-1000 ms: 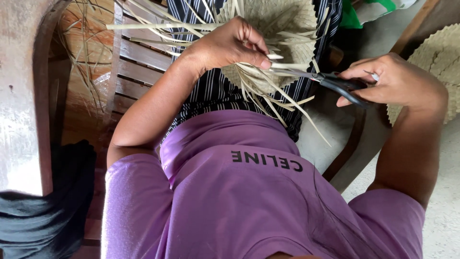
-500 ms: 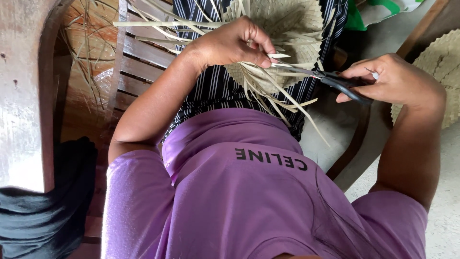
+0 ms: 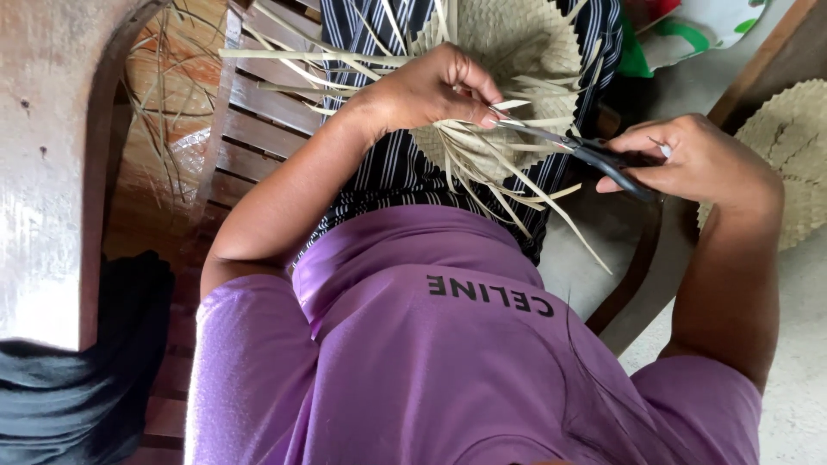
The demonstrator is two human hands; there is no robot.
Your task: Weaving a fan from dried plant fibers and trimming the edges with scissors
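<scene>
From the head view, I take the woven mat as my landmark; it lies on the lap over a striped cloth, at the top middle of the frame.

My left hand sits on the mat's near edge, fingers clenched around a bunch of loose strips that fan out from under the mat toward me and to the right. The thumb and forefinger pinch one strip end just beside the scissor tips.

My right hand is to the right of the mat, off its edge, grasping the scissors by the dark handles. The blades run almost level, pointing left toward the mat, and their tips meet the pinched strip right at the left fingertips. Whether the blades are parted or closed on the strip I cannot tell; they look nearly together.

So the strips lie left of the cutting hand, their long axes crossing the blades at an angle, and the right hand is the nearer one to the free ends.

Room: to the right of the mat there is open floor and a chair rail; a second woven piece lies further right, close to the right wrist. Left of the mat are wooden slats with stray strips, and a dark cloth well below them.
</scene>
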